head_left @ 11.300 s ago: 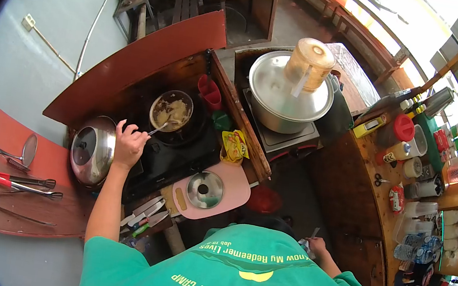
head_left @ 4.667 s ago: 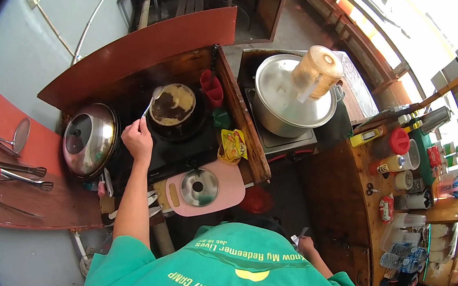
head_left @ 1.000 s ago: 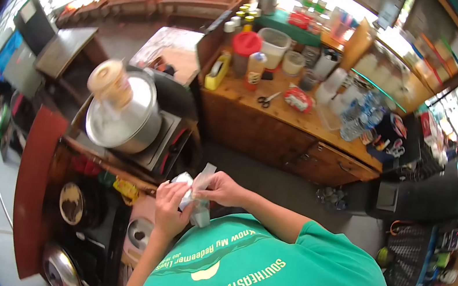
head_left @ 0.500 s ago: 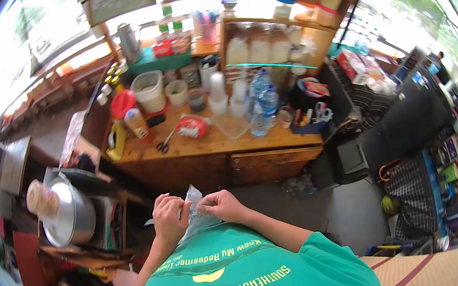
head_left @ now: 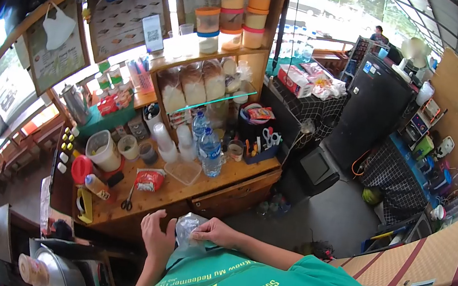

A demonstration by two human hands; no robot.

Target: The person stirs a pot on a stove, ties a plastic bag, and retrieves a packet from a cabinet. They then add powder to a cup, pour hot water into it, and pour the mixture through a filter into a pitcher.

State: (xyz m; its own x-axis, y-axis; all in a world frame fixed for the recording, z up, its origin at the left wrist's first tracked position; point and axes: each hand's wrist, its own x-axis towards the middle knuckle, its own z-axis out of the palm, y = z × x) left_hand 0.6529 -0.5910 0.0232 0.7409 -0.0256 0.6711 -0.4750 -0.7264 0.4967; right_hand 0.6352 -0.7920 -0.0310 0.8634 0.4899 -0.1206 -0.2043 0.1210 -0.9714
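A clear plastic bag [head_left: 188, 231] is at the chest of the green shirt, above the floor by the wooden counter. My right hand [head_left: 217, 233] pinches the bag's right side between thumb and fingers. At the bag's left is my left hand [head_left: 159, 235], its fingers and thumb apart, upright beside the plastic. On the counter in front lie black-handled scissors [head_left: 127, 202] and a red and white packet [head_left: 149, 179].
The wooden counter [head_left: 172, 192] holds water bottles [head_left: 211, 152], cups, tubs and a yellow tape dispenser [head_left: 85, 206]. A metal pot [head_left: 56, 271] stands lower left. A black fridge [head_left: 371, 113] is behind right; a person [head_left: 379, 35] is far off.
The view has tilted up and turned right. My left hand's fingers have spread away from the bag, and more of the bag shows between the hands. My right hand still pinches it.
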